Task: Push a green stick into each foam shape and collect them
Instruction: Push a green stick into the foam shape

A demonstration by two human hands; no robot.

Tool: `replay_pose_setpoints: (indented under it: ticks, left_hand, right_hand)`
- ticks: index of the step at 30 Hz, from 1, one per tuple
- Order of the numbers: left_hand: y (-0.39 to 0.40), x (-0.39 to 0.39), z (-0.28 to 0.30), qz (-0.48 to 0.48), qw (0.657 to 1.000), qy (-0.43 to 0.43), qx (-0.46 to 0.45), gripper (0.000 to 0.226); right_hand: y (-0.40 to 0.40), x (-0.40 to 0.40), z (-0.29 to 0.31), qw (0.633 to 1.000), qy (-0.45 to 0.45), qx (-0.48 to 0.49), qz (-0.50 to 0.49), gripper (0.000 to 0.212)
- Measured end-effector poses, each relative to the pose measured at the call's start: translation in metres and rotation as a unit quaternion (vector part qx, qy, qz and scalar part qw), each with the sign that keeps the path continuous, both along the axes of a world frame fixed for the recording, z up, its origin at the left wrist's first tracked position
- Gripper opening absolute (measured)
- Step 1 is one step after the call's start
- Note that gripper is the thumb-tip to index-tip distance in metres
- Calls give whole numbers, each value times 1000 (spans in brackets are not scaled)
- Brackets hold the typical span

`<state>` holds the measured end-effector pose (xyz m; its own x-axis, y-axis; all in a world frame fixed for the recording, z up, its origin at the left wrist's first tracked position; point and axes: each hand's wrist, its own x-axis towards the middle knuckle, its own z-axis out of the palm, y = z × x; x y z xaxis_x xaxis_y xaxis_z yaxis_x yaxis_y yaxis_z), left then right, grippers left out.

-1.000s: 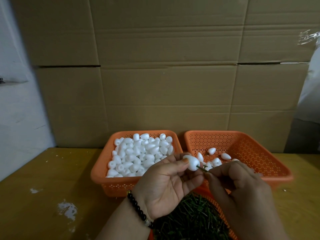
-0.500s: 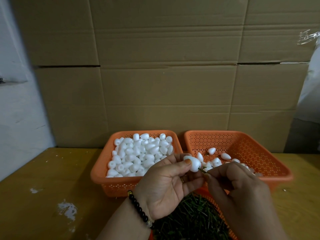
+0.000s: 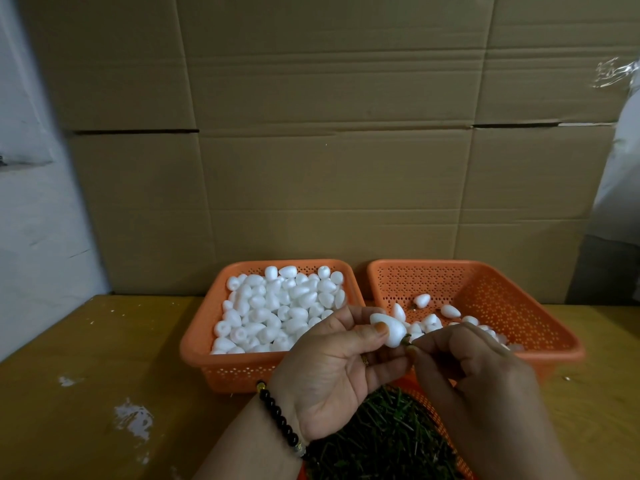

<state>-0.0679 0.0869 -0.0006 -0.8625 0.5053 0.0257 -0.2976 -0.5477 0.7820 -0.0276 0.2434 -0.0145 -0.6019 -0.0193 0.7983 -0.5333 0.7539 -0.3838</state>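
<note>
Here, above a wooden table (image 3: pixel 104 341) and in front of two orange baskets, the left basket (image 3: pixel 201 344) heaped with bare foam shapes (image 3: pixel 277 306) and the right basket (image 3: pixel 540 327) holding only a few finished ones (image 3: pixel 450 310), a person works over a third tray of green sticks (image 3: pixel 381 441). The left hand (image 3: pixel 332 372) grips one foam shape (image 3: pixel 388 330) between thumb and fingers while the right hand (image 3: pixel 485 386) pinches a green stick (image 3: pixel 405 341) at its blunt end, the two hands almost touching. The insertion looks nearly done; next would likely be a drop into the right basket, the shape's long axis slanting, narrow tip up-left, broad end down-right.
</note>
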Motion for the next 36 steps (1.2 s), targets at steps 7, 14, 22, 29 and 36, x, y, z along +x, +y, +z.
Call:
replay_pose_setpoints:
  ticks: [7, 14, 22, 29, 36]
  left_hand:
    - [1, 0, -2, 6, 1000, 12, -6, 25]
    - [1, -1, -3, 8, 1000, 17, -12, 26]
    - [1, -1, -3, 7, 1000, 21, -3, 22]
    - [1, -1, -3, 8, 1000, 22, -6, 26]
    - [-1, -1, -1, 5, 1000, 22, 8, 35]
  right_hand:
    - [3, -2, -4, 1000, -1, -4, -1, 20]
    - [0, -2, -3, 1000, 11, -7, -3, 9]
    - [-1, -2, -3, 1000, 16, -4, -4, 5]
    - [1, -3, -4, 1000, 20, -1, -1, 3]
    - [0, -6, -8, 1000, 28, 2, 0, 6]
